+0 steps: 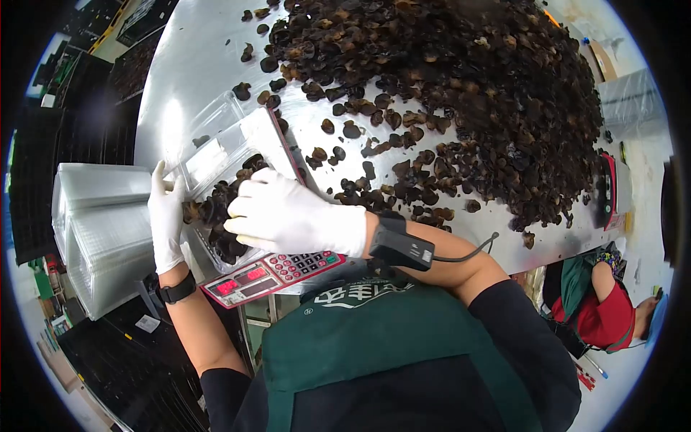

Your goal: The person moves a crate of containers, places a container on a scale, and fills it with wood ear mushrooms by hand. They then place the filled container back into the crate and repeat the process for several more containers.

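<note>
A clear plastic tray (204, 247) partly filled with dark brown fungus pieces (219, 201) rests on a red and white scale (277, 147). My gloved left hand (167, 212) is at the tray's left edge, thumb and fingers apart. Over the right part of the tray lies my gloved right hand (288, 212), palm down on the dark pieces, its fingers bent; whether it grips any is hidden. Red digits glow on the scale's panel (241, 283) below my hands.
A large heap of dark pieces (461, 86) covers much of the metal table (162, 93). Stacked clear trays (108, 230) stand at the left. Another scale (612, 191) is at the right edge, near a person in red (604, 317).
</note>
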### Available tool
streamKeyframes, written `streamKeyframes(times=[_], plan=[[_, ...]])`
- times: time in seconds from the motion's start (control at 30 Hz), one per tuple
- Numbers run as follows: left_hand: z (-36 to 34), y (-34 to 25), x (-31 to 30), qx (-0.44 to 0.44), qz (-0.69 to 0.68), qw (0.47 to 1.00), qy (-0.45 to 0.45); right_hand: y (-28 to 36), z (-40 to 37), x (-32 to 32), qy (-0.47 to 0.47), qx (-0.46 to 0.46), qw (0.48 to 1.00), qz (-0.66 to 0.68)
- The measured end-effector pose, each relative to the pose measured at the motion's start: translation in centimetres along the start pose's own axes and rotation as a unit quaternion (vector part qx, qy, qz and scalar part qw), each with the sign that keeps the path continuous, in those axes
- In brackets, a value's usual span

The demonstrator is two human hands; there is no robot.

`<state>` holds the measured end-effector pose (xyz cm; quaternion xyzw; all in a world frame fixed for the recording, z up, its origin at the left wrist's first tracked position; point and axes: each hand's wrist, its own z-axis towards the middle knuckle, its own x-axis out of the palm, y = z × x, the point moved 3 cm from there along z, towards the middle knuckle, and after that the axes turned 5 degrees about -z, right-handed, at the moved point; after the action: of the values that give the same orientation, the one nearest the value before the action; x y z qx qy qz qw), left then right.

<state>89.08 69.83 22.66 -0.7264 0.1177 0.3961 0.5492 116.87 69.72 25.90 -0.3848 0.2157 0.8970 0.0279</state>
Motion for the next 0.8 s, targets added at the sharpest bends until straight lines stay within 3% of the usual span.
streamKeyframes(times=[0.07,0.1,0.13,0.17,0.23,0.3,0.43,0.53,0.63,0.67,0.73,0.8], plan=[[0.5,0.1,-0.1,0.013,0.044,0.998,-0.038,-1.2,-1.3,-2.2,-0.08,0.017,0.997,-0.005],[0.7,0.3,-0.2,0.017,0.066,0.996,-0.059,-3.2,-2.1,-2.7,-0.036,0.032,0.999,-0.015],[0.6,-0.4,-0.4,0.016,0.095,0.993,-0.073,-5.7,-3.7,-2.5,-0.13,0.137,0.982,-0.028],[0.4,-1.9,-0.4,0.013,0.124,0.988,-0.087,-8.3,-4.4,-3.6,-0.086,0.231,0.968,0.041],[0.1,-3.1,0.6,0.036,0.112,0.985,-0.126,-14.0,-8.2,-2.1,-0.071,0.344,0.935,-0.042],[0.2,-2.4,1.5,0.099,0.136,0.976,-0.136,-16.2,-9.6,-1.2,0.0,0.381,0.918,-0.105],[-1.1,-4.4,1.9,0.131,0.188,0.962,-0.146,-16.9,-9.7,1.5,0.052,0.226,0.953,-0.193],[-1.9,-4.8,1.5,0.129,0.093,0.978,-0.137,-17.6,-9.6,1.7,0.071,0.286,0.943,-0.155],[-2.9,-4.7,0.7,0.21,0.055,0.967,-0.136,-17.7,-10.0,0.0,0.032,0.334,0.938,-0.089],[-3.4,-4.7,1.0,0.227,0.093,0.961,-0.128,-17.9,-10.7,-0.4,0.057,0.346,0.932,-0.092],[-4.7,-4.7,1.9,0.255,0.171,0.945,-0.111,-17.6,-11.7,-1.0,0.052,0.331,0.936,-0.104],[-4.8,-4.3,2.0,0.235,0.116,0.959,-0.107,-18.3,-12.6,-0.8,0.05,0.31,0.945,-0.091]])
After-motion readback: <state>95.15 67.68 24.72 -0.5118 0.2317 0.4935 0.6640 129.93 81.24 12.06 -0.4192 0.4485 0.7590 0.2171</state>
